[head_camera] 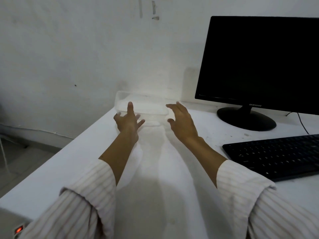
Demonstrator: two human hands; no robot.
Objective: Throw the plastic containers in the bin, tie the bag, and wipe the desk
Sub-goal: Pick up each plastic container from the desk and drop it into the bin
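- My left hand (128,119) and right hand (181,120) are spread, flanking the clear plastic container (141,104); I can't tell if either touches it.
- It sits left of the monitor (259,62), on the desk (164,169).
- Binning, tying and wiping all look undone.

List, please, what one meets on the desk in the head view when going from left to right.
Left hand → clear plastic container → right hand → monitor. The black keyboard lies nearer, below the monitor, so its place in this order is unclear.
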